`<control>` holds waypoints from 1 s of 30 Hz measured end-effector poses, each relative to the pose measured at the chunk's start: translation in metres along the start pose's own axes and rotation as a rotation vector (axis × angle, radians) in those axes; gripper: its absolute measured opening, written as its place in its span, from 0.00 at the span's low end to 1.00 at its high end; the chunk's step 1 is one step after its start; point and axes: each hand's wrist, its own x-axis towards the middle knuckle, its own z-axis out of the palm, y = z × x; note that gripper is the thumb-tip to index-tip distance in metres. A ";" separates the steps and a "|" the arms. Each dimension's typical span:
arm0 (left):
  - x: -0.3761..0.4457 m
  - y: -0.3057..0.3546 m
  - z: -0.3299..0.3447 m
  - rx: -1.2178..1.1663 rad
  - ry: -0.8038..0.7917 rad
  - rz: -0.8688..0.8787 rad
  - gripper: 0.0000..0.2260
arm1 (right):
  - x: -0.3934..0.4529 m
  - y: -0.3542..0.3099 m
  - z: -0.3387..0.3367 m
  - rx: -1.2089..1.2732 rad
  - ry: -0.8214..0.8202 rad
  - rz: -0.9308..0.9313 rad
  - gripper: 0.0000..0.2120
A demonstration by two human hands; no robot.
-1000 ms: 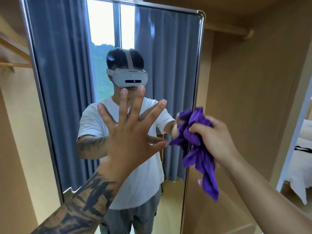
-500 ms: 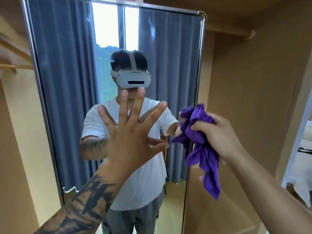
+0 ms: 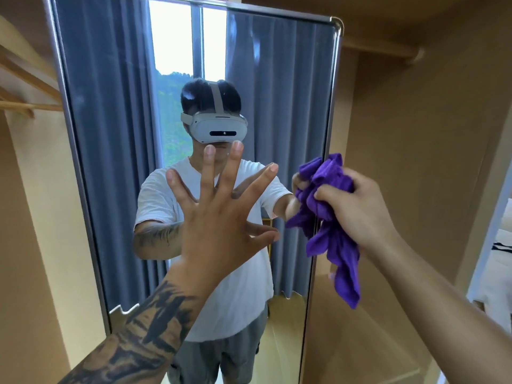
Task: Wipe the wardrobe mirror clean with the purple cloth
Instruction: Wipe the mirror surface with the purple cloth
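Observation:
A tall wardrobe mirror [image 3: 282, 79] in a thin metal frame fills the middle of the view. My left hand [image 3: 221, 217] is spread flat with straight fingers against the glass at chest height. My right hand [image 3: 357, 209] grips a bunched purple cloth [image 3: 332, 225] right at the mirror's right edge, with a loose tail of the cloth hanging down below the fist. The glass reflects a person in a white shirt, both arms and the cloth.
Tan wardrobe panels stand on both sides of the mirror. A wooden hanging rail [image 3: 30, 106] runs at the left and another rail [image 3: 382, 51] at the upper right. A bed with white bedding [image 3: 498, 261] shows through the opening at the far right.
My right hand has risen slightly with the cloth along the mirror's right edge. The left hand has stayed spread on the glass. The view has shifted a little.

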 end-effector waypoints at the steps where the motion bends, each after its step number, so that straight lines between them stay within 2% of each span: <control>1: 0.000 0.000 0.000 -0.003 0.003 -0.001 0.49 | -0.003 0.006 0.003 -0.015 0.018 -0.008 0.07; 3: 0.000 0.000 0.000 -0.005 0.007 -0.004 0.49 | -0.019 0.028 0.007 -0.098 0.043 0.016 0.05; 6: 0.000 0.000 0.000 0.002 0.010 -0.008 0.48 | -0.042 0.046 0.009 -0.148 -0.014 0.090 0.10; 9: 0.000 0.001 -0.001 -0.002 0.009 -0.002 0.48 | -0.025 0.031 0.003 -0.117 0.002 0.077 0.07; 13: -0.001 -0.001 -0.001 -0.001 0.013 -0.001 0.48 | 0.000 0.001 0.002 0.031 0.006 -0.009 0.11; 16: -0.001 -0.001 0.000 -0.003 0.009 -0.003 0.48 | -0.011 0.014 0.004 -0.035 0.013 0.018 0.09; 20: -0.001 0.000 -0.001 -0.002 0.010 0.000 0.48 | -0.020 0.019 -0.002 -0.096 -0.070 0.083 0.08; 25: -0.001 0.000 0.000 0.011 0.017 0.000 0.49 | 0.009 -0.010 -0.001 0.077 -0.015 0.004 0.12; 28: -0.002 -0.001 -0.001 0.013 0.006 0.003 0.49 | -0.002 0.001 0.006 0.009 0.035 -0.029 0.10; 30: -0.001 -0.001 -0.001 0.013 -0.001 0.001 0.49 | -0.017 0.017 0.005 -0.061 0.003 0.019 0.07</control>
